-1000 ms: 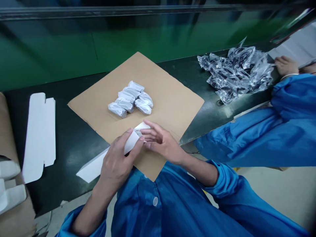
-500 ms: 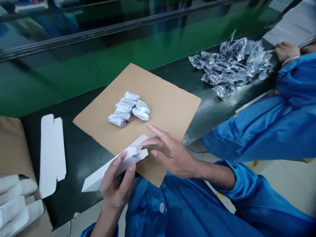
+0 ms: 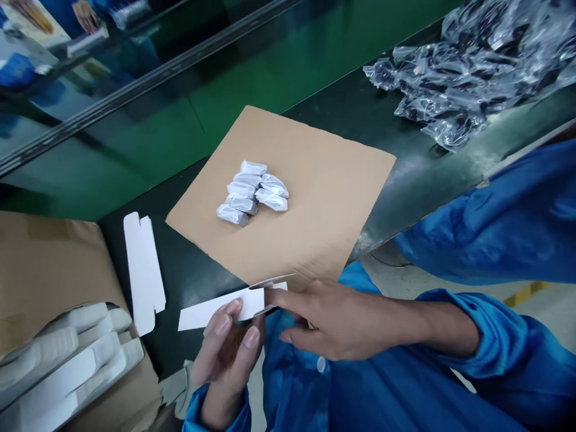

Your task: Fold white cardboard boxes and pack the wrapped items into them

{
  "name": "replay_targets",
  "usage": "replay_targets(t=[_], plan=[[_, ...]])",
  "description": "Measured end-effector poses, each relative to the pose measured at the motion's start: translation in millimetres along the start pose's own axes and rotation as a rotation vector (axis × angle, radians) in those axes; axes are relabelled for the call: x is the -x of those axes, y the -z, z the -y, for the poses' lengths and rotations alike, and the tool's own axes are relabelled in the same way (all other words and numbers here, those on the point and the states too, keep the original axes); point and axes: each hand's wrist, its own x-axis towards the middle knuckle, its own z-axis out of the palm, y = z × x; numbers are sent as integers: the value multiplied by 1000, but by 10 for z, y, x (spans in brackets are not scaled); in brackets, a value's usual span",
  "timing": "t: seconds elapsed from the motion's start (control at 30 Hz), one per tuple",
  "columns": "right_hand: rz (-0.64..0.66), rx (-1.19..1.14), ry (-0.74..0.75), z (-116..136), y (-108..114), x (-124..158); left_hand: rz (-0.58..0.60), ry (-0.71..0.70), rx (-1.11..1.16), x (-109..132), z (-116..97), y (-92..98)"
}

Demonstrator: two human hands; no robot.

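Observation:
A narrow white carton [image 3: 216, 312] lies across the near edge of the bench, its flaps standing out at the right end. My left hand [image 3: 231, 354] holds it from below, thumb and fingertips around its lower side. At the flapped end, my right hand [image 3: 328, 315] has its index finger against the carton, the other fingers curled and partly hidden; the thumb sits lower, apart from the index. Beyond both hands, several small white wrapped pieces [image 3: 240, 204] lie in two rows on a brown cardboard sheet [image 3: 315, 174].
A flat white carton [image 3: 143, 270] lies left on the dark bench [image 3: 184, 264]. Beside it stands a brown box [image 3: 54, 258] of folded white cartons [image 3: 76, 366]. Plastic-bagged dark items [image 3: 463, 84] are heaped at right. A person's blue garment [image 3: 504, 222] borders the bench.
My right hand has moved in from above the flaps onto the carton's end. The carton has turned flatter and dropped slightly. The view has shifted, bringing more of the brown box in.

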Motion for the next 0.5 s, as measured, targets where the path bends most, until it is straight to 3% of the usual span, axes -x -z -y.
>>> replay_targets(t=[0.07, 0.1, 0.23, 0.3, 0.4, 0.47, 0.5], plan=[[-19, -45, -10, -18, -50, -39, -213, -4, -94, -146, -106, -36], [-58, -91, -12, -40, -100, -70, -218, -17, -106, -214, -141, -50], [-410, -339, -54, -197, -345, -237, -62, -38, -63, -449, -177, -88], [-575, -448, -68, -290, -322, -256, -37, -40, -66, -535, -191, -81], [-730, -502, -60, -379, 137, -63, -88, -43, -30, -569, -277, -54], [-852, -371, -53, -391, 697, 182, -87, -46, 48, -524, -370, -83], [-907, -275, -63, -394, 1010, 306, -31, -46, 77, -492, -414, -125]])
